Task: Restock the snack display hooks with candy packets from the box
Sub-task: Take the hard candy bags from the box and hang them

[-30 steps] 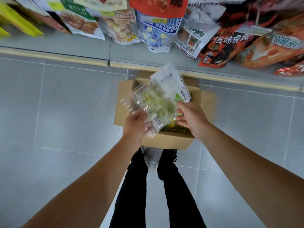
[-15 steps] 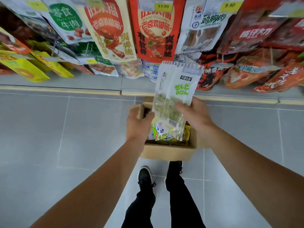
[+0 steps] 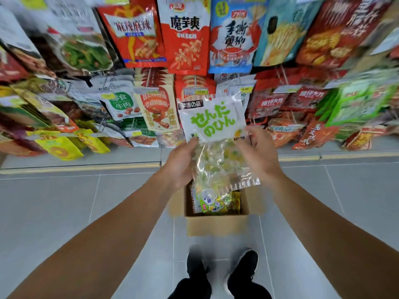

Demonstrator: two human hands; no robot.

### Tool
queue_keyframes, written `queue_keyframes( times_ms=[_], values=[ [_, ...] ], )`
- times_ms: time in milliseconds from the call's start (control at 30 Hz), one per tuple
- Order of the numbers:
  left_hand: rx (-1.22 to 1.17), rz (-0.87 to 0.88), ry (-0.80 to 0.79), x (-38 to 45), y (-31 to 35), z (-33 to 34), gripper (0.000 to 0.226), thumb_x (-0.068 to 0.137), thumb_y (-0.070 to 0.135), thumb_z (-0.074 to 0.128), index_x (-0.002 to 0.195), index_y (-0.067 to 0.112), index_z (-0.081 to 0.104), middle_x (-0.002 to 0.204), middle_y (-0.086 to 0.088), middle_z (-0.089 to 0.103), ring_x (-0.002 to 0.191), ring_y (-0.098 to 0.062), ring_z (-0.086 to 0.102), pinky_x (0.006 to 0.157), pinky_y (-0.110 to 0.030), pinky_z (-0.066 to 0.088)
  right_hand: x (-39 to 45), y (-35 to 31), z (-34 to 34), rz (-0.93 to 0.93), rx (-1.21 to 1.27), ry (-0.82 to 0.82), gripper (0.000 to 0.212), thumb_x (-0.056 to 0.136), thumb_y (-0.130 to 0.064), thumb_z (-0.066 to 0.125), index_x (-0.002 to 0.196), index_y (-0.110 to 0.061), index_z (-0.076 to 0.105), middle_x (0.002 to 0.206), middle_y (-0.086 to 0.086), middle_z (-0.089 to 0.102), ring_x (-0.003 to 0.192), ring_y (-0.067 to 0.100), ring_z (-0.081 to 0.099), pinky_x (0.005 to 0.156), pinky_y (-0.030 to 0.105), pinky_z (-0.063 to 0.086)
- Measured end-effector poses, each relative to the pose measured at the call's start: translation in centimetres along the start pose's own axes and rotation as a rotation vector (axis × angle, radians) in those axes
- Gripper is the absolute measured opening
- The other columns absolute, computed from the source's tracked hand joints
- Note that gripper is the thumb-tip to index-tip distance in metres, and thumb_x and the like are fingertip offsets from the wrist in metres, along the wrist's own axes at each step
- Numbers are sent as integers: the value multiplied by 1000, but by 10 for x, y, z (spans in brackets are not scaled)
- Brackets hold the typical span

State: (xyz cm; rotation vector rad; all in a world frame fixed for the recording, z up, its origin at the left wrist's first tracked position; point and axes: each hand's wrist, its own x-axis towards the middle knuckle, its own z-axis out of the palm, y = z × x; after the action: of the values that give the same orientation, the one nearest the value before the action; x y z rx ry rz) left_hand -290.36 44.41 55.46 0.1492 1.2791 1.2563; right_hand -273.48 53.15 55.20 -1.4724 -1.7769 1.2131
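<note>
I hold a clear candy packet with a white top and green lettering upright in front of the display. My left hand grips its left edge. On the right edge is my right hand, blurred, fingers curled against the packet. Below them an open cardboard box sits on the floor with more candy packets inside. The snack display hooks carry rows of hanging bags straight ahead.
Hanging snack bags fill the wall from left to right, down to a yellow floor strip. Grey floor tiles surround the box. My black shoes stand just behind it.
Both hands have lifted the candy packet up from over the box toward the hooks. The view has tilted upward, showing more of the display rows.
</note>
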Motion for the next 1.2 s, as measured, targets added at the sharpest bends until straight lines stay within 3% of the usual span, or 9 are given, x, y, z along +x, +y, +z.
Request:
queue_keyframes(
  times_ms=[100,233,433,533,600,700,867,1067,1200],
  values=[
    [103,39,-27,-27,17,24,21,100,32,51,92,16,63,70,4,57,58,-10,55,55,-24,55,-12,-22,-38,105,190,-7,21,90,-28,63,111,-24,67,98,-14,69,86,4,66,64,18,51],
    [187,118,-103,-52,31,67,20,99,33,51,90,18,62,77,1,58,64,-13,56,56,-28,49,-28,-38,-87,160,363,-15,7,88,-20,67,87,-19,74,87,0,75,87,25,70,87,52,56],
    [301,379,-253,-97,26,166,15,94,24,62,107,20,69,90,6,74,77,-14,65,70,-30,50,-53,-55,-204,54,450,29,10,94,-11,64,89,-15,72,78,-3,74,57,6,66,60,28,55],
    [352,500,-253,-126,20,217,14,93,18,64,106,19,68,85,6,75,69,-5,64,64,-20,54,-64,-60,-259,-19,429,41,5,91,-17,68,90,-17,73,93,4,75,72,15,69,73,38,56],
    [361,524,-216,-144,21,250,20,92,20,65,111,16,65,86,2,74,63,-2,59,73,-21,22,-68,-65,-295,-55,416,50,4,88,-22,71,86,-20,74,97,2,76,93,25,70,91,50,54],
    [375,581,-207,-165,25,304,20,90,24,68,109,19,66,88,6,70,73,-10,58,78,-30,39,-80,-81,-354,-131,401,54,4,87,-26,72,86,-22,71,89,-5,75,96,24,67,98,53,50],
    [357,683,-216,-190,53,386,42,83,30,74,122,17,63,112,1,71,97,-19,64,65,-25,50,-82,-114,-439,-258,441,104,15,94,-21,66,79,-26,64,79,-16,72,92,23,66,55,27,38],
    [380,807,-285,-203,97,462,19,92,17,65,110,14,69,101,-1,74,77,-9,67,52,-16,47,-48,-148,-500,-328,451,154,62,75,-49,75,130,-22,61,133,-5,61,122,21,57,105,49,45],
    [386,869,-313,-188,135,505,19,90,17,66,109,15,70,101,-2,75,82,-16,69,59,-25,53,-15,-171,-538,-410,487,164,6,91,-27,69,88,-29,65,99,-13,67,107,14,59,104,42,44]
  ],
)
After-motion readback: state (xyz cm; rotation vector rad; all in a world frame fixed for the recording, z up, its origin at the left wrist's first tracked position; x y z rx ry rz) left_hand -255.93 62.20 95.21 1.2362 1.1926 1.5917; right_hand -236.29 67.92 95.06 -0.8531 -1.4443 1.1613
